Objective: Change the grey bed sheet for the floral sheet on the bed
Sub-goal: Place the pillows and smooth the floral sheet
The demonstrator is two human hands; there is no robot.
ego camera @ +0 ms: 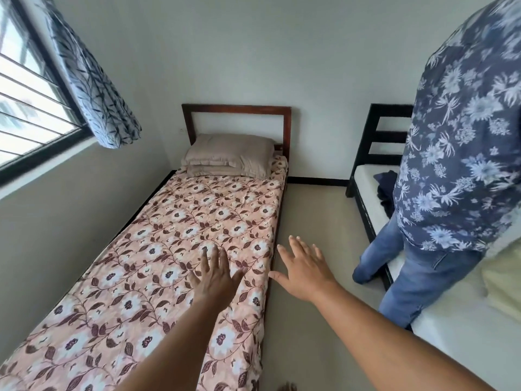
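Floral sheet (pixel 180 249) covers bed; looks near done. Your left hand (pixel 215 273) and right hand (pixel 306 270) are spread, empty. Next: smooth the sheet's right edge.

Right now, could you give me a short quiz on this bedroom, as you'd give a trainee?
1. True or false: the floral sheet is spread over the bed by the window.
2. What lies at that bed's head end? A. a folded towel B. pillows C. a bag
3. Fill in: the left hand and right hand are spread wide and hold ____.
Key: 1 true; 2 B; 3 nothing.
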